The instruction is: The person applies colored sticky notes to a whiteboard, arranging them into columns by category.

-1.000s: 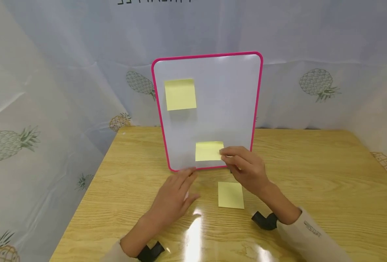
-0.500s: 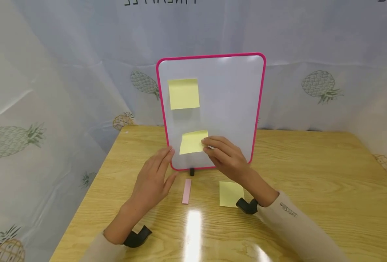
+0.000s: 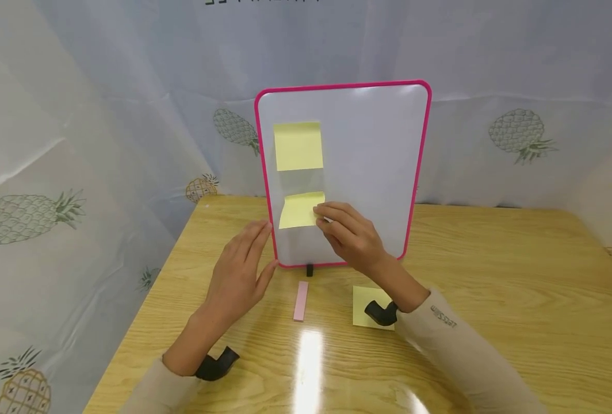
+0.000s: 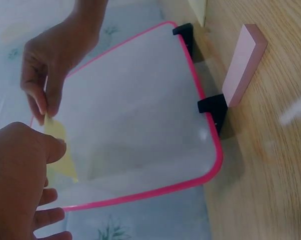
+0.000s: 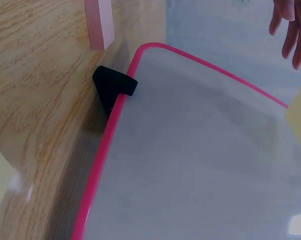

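My right hand (image 3: 355,238) pinches the right edge of a yellow sticky note (image 3: 298,210) between thumb and fingers, in front of the lower left part of a pink-framed whiteboard (image 3: 370,155). The note bends, its lower left corner flaring out. My left hand (image 3: 238,270) is beside the board's left edge, fingers extended and fingertips right at the frame. In the left wrist view the note (image 4: 64,160) hangs from the right hand (image 4: 58,62), partly behind the left thumb. Another yellow sticky note (image 3: 298,146) is stuck on the board's upper left.
A third yellow note (image 3: 360,299) lies on the wooden table (image 3: 492,287), partly covered by the right wrist's black mount (image 3: 381,313). A narrow pink block (image 3: 301,301) lies in front of the board. Black feet (image 4: 214,106) support the board. A pineapple-print curtain (image 3: 492,69) hangs behind.
My right hand has carried the note left and up across the board, below the upper note. My left hand has moved from the board's bottom edge to its left edge, uncovering the pink block.
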### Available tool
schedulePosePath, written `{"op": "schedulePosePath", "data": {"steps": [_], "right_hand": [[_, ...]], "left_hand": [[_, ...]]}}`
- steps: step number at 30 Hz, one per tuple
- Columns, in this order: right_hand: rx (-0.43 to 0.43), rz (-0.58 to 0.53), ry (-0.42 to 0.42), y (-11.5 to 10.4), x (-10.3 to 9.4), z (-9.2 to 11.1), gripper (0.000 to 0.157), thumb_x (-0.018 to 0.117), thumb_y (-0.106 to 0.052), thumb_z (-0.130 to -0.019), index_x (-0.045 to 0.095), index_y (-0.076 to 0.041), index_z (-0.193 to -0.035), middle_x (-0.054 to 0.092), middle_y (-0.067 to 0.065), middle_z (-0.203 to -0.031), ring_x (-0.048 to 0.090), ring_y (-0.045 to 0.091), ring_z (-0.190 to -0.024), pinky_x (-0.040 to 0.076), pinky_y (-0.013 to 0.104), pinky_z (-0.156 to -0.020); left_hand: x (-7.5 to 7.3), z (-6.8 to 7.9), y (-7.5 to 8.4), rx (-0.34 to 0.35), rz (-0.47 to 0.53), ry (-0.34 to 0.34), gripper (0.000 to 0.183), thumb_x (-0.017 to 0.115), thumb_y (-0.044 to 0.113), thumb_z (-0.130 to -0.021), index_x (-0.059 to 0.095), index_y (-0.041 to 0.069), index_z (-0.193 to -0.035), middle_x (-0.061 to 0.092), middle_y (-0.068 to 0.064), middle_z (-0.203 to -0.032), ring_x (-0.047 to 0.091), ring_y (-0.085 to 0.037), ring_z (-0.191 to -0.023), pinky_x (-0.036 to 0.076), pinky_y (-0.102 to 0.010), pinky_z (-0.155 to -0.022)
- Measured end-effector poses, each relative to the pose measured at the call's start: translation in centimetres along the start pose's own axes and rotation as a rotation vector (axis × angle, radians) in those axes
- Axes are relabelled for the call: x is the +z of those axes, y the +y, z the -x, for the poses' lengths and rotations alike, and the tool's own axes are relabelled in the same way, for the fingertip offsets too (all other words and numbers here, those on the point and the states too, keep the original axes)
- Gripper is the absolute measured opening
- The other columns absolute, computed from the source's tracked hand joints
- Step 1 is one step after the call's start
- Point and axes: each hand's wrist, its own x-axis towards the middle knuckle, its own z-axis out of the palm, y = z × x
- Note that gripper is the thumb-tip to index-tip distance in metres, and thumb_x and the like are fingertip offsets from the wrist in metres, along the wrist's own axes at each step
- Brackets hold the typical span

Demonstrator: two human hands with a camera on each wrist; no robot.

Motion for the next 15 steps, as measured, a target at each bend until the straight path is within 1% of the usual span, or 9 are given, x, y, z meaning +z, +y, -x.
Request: {"op": "schedulePosePath", "data": {"steps": [3,5,6,9,10,12,13,15], "right_hand": [[-0.004,0.015,0.009,0.27,0.31,0.0,0.007,0.062,0.003,-0.09,0.065,0.004,-0.084,0.068,0.017,-0.1,0.064,0.032,-0.093,0.056,0.036,-0.077],[0.001,0.017,0.018,0.39,0.45,0.03,0.007,0.062,0.003,-0.089,0.065,0.004,-0.083,0.068,0.017,-0.1,0.064,0.032,-0.093,0.056,0.036,-0.076],[0.003,0.017,0.021,0.42,0.49,0.02,0.006,0.063,0.004,-0.088,0.065,0.004,-0.083,0.068,0.017,-0.1,0.064,0.032,-0.093,0.056,0.036,-0.076],[0.014,0.017,0.022,0.56,0.62,0.04,0.006,0.063,0.004,-0.088,0.065,0.003,-0.083,0.068,0.017,-0.1,0.064,0.032,-0.093,0.056,0.036,-0.076],[0.016,0.017,0.022,0.61,0.67,0.07,0.006,0.063,0.004,-0.089,0.065,0.003,-0.083,0.068,0.017,-0.1,0.064,0.032,-0.093,0.056,0.036,-0.077],[0.018,0.018,0.02,0.69,0.78,0.08,0.008,0.062,0.003,-0.09,0.065,0.003,-0.083,0.068,0.017,-0.1,0.064,0.032,-0.093,0.056,0.036,-0.077],[0.018,0.02,0.02,0.73,0.85,0.11,0.008,0.061,0.003,-0.09,0.065,0.003,-0.083,0.068,0.017,-0.1,0.064,0.032,-0.093,0.056,0.036,-0.077],[0.02,0.021,0.023,0.81,0.98,0.16,0.007,0.062,0.004,-0.089,0.065,0.003,-0.083,0.068,0.017,-0.1,0.064,0.032,-0.093,0.056,0.036,-0.077]], "left_hand": [[0.05,-0.14,-0.18,0.001,-0.005,0.0,0.065,0.067,0.016,-0.087,0.039,-0.007,-0.141,0.042,-0.019,-0.143,0.039,-0.036,-0.13,0.034,-0.047,-0.105],[0.09,-0.24,-0.23,0.005,-0.013,0.001,0.061,0.064,0.019,-0.09,0.04,-0.007,-0.14,0.042,-0.02,-0.142,0.039,-0.036,-0.13,0.033,-0.047,-0.106],[0.1,-0.28,-0.23,0.006,-0.015,0.0,0.059,0.061,0.021,-0.092,0.04,-0.007,-0.14,0.042,-0.02,-0.142,0.039,-0.036,-0.13,0.033,-0.046,-0.106],[0.14,-0.4,-0.21,0.008,-0.027,0.0,0.055,0.046,0.031,-0.101,0.041,-0.008,-0.139,0.041,-0.019,-0.143,0.038,-0.036,-0.131,0.032,-0.046,-0.107],[0.17,-0.43,-0.22,0.009,-0.032,0.004,0.056,0.041,0.034,-0.102,0.041,-0.008,-0.139,0.042,-0.02,-0.142,0.039,-0.036,-0.131,0.033,-0.046,-0.107],[0.18,-0.48,-0.25,0.005,-0.035,0.001,0.058,0.035,0.037,-0.103,0.041,-0.007,-0.139,0.041,-0.02,-0.143,0.038,-0.035,-0.132,0.032,-0.046,-0.107],[0.18,-0.52,-0.29,0.002,-0.039,0.001,0.058,0.035,0.037,-0.103,0.04,-0.007,-0.14,0.042,-0.02,-0.143,0.037,-0.035,-0.132,0.032,-0.046,-0.107],[0.21,-0.6,-0.46,-0.001,-0.042,0.001,0.056,0.044,0.032,-0.101,0.04,-0.007,-0.14,0.042,-0.02,-0.142,0.037,-0.035,-0.132,0.032,-0.046,-0.107]]}}
